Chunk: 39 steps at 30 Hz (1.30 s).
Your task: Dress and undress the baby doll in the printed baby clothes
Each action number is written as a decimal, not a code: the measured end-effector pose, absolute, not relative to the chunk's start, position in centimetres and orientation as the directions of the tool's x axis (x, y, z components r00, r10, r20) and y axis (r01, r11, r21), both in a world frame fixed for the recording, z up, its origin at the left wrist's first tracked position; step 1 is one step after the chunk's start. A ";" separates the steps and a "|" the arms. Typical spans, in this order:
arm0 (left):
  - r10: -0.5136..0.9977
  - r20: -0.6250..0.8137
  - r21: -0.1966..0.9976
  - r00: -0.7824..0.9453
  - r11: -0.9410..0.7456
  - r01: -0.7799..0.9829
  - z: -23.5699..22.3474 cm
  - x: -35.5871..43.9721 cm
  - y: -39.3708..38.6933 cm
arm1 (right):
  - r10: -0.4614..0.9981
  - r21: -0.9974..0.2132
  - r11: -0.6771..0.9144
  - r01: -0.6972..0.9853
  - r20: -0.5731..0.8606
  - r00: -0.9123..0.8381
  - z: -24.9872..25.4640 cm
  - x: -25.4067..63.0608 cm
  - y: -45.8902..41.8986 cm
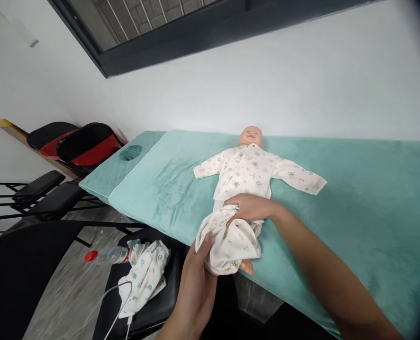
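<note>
White printed cloth fills the grip I am watching: a bunched baby garment (236, 243), lying over the legs of the baby doll (250, 136), between both hands. The left hand (197, 274) pinches its lower-left rim; the right hand (250, 207), nearer the doll's waist, holds the upper edge. I read the doll's long axis as running from the wall (302, 94) towards my camera, one bare foot (246, 266) showing just below the cloth near the edge of the teal massage bed (358, 189).

The site is resembling a massage or infant-care training room. A padded bed (358, 189) with a face hole (131, 152) is standing against a plain white wall (302, 89), a doll (250, 137) is lying on it, black-and-red chairs (93, 146) are crowding one end, and a barred window (160, 41) is sitting above.
</note>
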<state>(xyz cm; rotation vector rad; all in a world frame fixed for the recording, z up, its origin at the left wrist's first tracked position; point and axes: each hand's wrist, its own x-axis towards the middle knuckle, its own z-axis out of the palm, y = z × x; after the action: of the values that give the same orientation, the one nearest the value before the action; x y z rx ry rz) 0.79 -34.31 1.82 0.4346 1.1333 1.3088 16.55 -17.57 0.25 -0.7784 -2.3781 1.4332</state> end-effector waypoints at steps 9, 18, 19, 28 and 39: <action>0.793 -0.519 0.804 -0.320 0.326 -0.496 -2.8 -0.6 -37.5 | 0.413 -0.845 0.463 0.270 -0.064 -0.908 -0.1 16.3 -17.9; 0.847 -0.435 0.868 -0.305 0.304 -0.393 -5.9 -1.6 -36.3 | 0.434 -0.840 0.478 0.255 -0.026 -0.900 -0.4 16.3 -18.0; 0.860 -0.413 0.885 -0.299 0.302 -0.354 -5.7 -1.9 -36.0 | 0.433 -0.852 0.462 0.246 -0.024 -0.901 -0.3 16.5 -18.0; 0.990 -0.135 0.980 -0.040 0.127 -0.156 -3.6 -6.3 -25.8 | 0.475 -0.984 0.167 0.067 0.021 -0.880 -0.2 18.7 -17.2; 0.930 0.260 0.731 0.261 -0.366 0.576 -2.3 -3.7 -17.1 | 0.686 -0.998 0.057 0.012 0.030 -0.727 1.1 23.2 -16.7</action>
<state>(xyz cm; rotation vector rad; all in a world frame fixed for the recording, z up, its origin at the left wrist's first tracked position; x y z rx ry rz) -3.67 -17.08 -2.32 2.0382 1.3597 0.9335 23.16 -16.66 1.15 -0.6968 -1.8294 1.7200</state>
